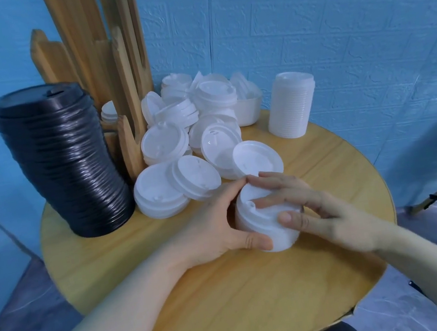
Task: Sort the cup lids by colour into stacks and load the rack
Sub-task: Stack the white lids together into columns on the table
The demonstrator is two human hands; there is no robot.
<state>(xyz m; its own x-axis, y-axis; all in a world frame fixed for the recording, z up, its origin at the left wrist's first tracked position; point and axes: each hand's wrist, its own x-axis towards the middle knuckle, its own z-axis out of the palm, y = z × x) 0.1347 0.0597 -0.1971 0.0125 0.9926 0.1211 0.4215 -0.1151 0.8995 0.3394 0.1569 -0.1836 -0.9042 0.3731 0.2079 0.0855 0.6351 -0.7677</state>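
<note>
Both hands curl around a short white lid stack (260, 224) near-centre on the tabletop (232, 305). Left hand (215, 231) grips its side; right hand (311, 208) grips its top. Black lid stack (64, 165) stands far left.

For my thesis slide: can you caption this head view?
Both hands, left hand and right hand, hold a short white lid stack on the round table.

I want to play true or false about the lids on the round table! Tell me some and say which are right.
1. The black lid stack stands at the table's left. True.
2. Both hands hold a black stack. False: the left hand and right hand hold a short white lid stack.
3. A loose pile of white lids lies in the middle. True.
4. The tall white stack lies on its side. False: it stands upright at the back right.
5. The wooden rack stands behind the lids. True.
</note>
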